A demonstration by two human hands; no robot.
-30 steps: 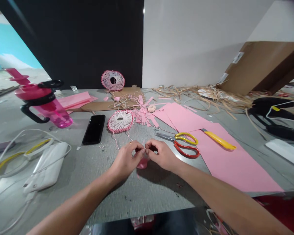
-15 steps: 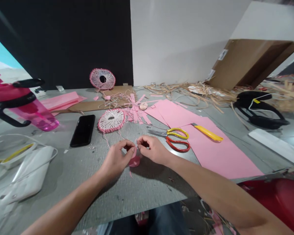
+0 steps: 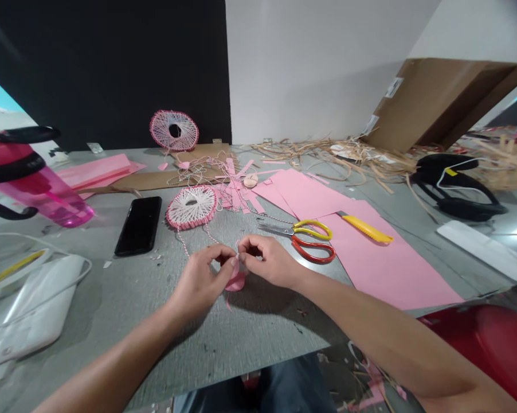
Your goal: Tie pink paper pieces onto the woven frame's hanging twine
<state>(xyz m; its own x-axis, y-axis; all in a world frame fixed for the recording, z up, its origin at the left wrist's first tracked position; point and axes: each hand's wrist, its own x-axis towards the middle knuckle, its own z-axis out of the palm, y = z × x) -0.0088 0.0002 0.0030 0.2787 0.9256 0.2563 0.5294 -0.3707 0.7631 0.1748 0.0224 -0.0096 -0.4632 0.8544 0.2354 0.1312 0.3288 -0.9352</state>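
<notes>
Above the front middle of the grey table, my left hand [image 3: 204, 274] pinches a small curled piece of pink paper [image 3: 235, 282] between thumb and fingers. My right hand [image 3: 270, 263] meets it at the top of the paper, thumb and fingertips pressed together; what lies between them is too small to make out. Just beyond is a round disc wound with white string [image 3: 200, 215], its rim pink, with two twisted cords [image 3: 183, 244] trailing toward my left hand. Scissors with one yellow and one red handle [image 3: 313, 250] lie beside my right hand.
A yellow cutter [image 3: 367, 229] rests on pink paper sheets [image 3: 391, 267] at right. Farther back are pink strips [image 3: 232, 198], tangled cord and a second string disc [image 3: 185, 135]. A black phone [image 3: 138, 225], a pink bottle [image 3: 63, 203] and a white device [image 3: 43, 312] stand or lie left.
The view has shifted slightly, so the table things sit a little farther left and higher. Both hands keep nearly the same pinch at the pink paper.
</notes>
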